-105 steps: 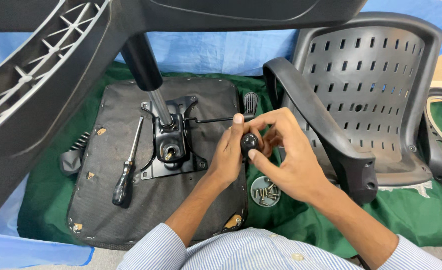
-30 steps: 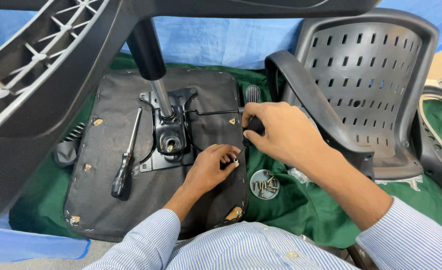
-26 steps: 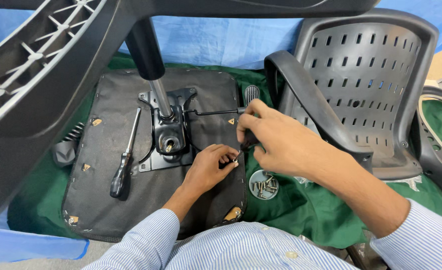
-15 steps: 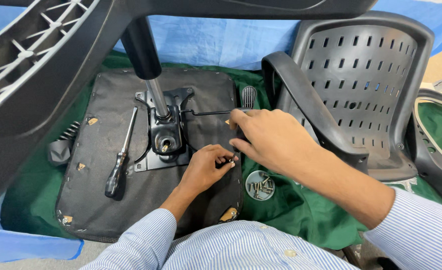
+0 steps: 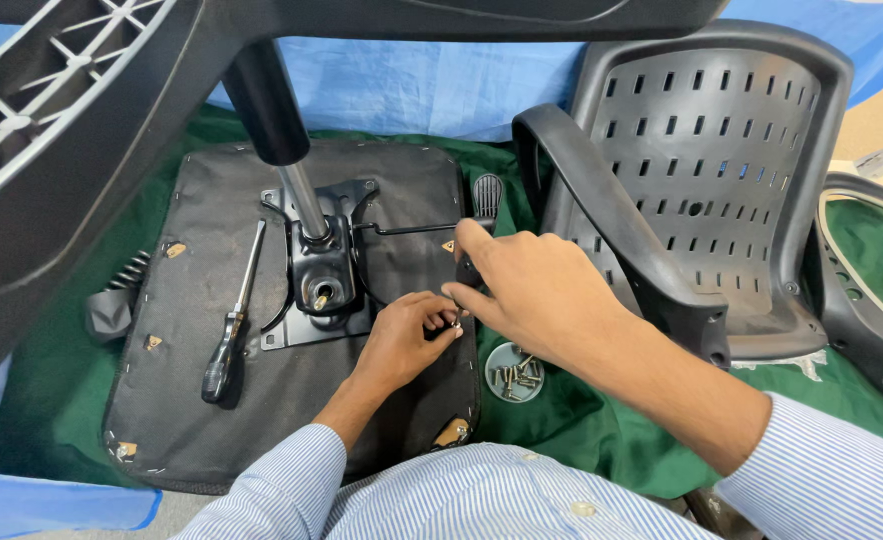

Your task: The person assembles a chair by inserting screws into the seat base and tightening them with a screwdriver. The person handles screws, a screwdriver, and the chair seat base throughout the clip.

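Left hand (image 5: 402, 340): fingertips pinching small screw (image 5: 456, 324), beside seat edge.
Right hand (image 5: 537, 290): closed around black knob (image 5: 467, 272), just above.
Handling: screw tiny, hard, slippery; pinch at head.

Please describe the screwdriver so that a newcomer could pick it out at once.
Start at the upturned seat base, the black panel on the green cloth. Left of its metal mounting plate lies the screwdriver, the only loose long tool there: thin steel shaft, black handle toward the person.
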